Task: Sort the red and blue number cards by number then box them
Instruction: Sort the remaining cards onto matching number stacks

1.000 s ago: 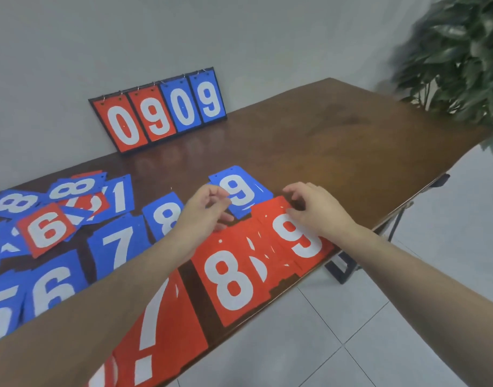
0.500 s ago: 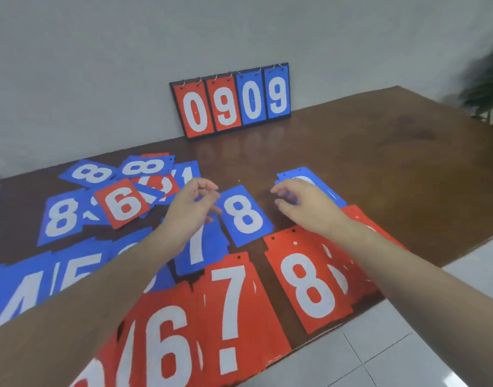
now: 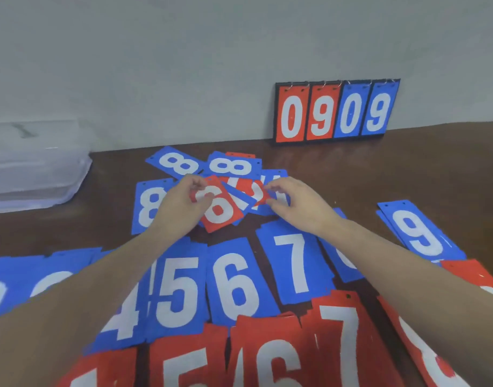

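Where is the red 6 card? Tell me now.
In the head view, the red 6 card lies mid-table atop the unsorted pile, under the left hand.

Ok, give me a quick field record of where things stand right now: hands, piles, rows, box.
left hand: fingers on the red 6 card in the unsorted pile
right hand: pinching a red card in the same pile
unsorted pile: blue 8 cards and red cards, overlapping
blue row: 4, 5, 6, 7 visible, then blue 9 at far right
red row: nearest edge, 6 and red 7 readable
box: clear plastic box at far left, contents unclear
scoreboard: reads 0909
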